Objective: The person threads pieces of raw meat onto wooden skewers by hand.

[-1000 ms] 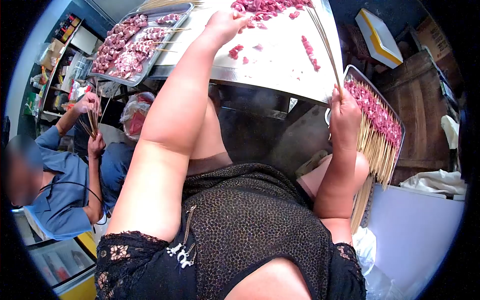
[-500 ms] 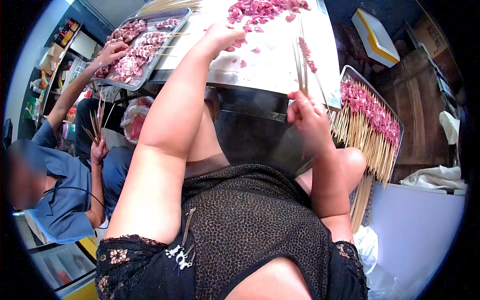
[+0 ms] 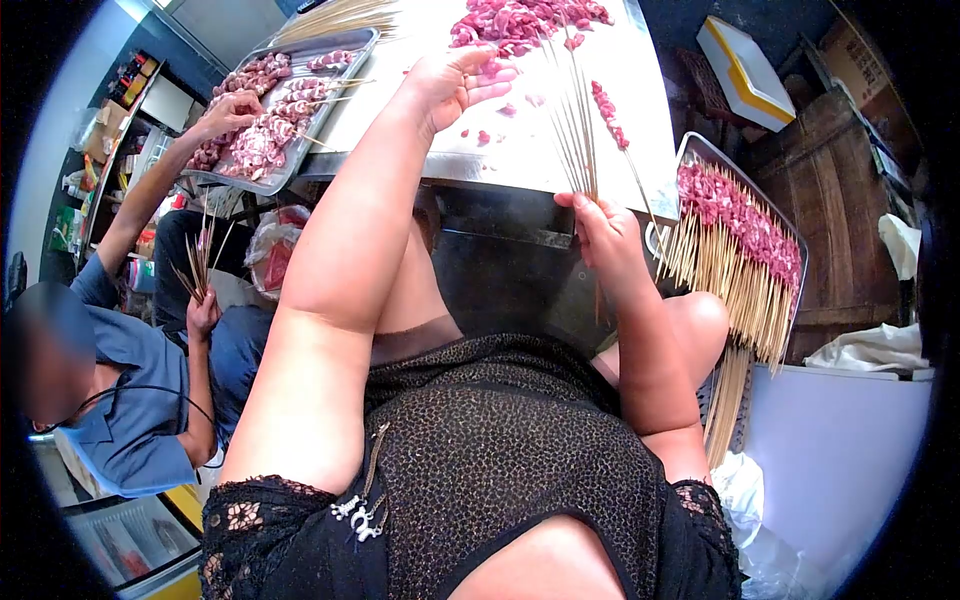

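My left hand [image 3: 452,88] is over the white tabletop, its palm turned up and its fingers partly stretched. A small piece of red meat [image 3: 491,67] shows between the thumb and fingers. Loose meat pieces [image 3: 520,22] are heaped just beyond it. My right hand [image 3: 607,238] is closed around a bundle of thin skewers [image 3: 577,130], which fan out upward over the table's front edge. Beside them, a skewer threaded with meat [image 3: 610,117] lies on the table, its bare end pointing toward me.
On my right stands a tray of loaded skewers [image 3: 745,225]. A metal tray [image 3: 300,150] with meat and skewers is at the left. A co-worker [image 3: 140,400] there reaches into it, holding skewers [image 3: 203,262] in the other hand. A white-and-yellow box [image 3: 748,75] sits back right.
My left hand has turned palm up and its fingers have spread from a closed pinch. The skewers in my right hand have fanned wider. The view has shifted slightly.
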The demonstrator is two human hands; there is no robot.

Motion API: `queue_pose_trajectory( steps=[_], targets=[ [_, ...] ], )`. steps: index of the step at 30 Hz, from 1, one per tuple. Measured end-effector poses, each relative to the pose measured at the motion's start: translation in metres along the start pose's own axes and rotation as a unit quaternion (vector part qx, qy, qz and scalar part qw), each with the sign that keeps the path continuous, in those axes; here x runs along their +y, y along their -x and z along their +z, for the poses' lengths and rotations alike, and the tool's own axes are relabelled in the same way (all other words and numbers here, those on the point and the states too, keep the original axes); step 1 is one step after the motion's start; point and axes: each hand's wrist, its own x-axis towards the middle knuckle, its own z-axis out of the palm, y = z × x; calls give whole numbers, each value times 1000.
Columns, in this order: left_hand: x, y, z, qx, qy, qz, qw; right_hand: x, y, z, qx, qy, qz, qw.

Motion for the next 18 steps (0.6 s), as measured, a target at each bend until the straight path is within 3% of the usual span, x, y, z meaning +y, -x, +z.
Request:
queue_pose_trajectory(
  steps=[3,11,18],
  targets=[
    [-3,-4,-4,-45,-40,31,998,-5,2,0,7,-1,13,1000],
    [-8,-7,5,10,90,52,995,-11,1,2,5,-105,-3,994],
    [-12,-2,15,4,92,68,993,-5,-4,1,13,-107,-17,994]
  ],
)
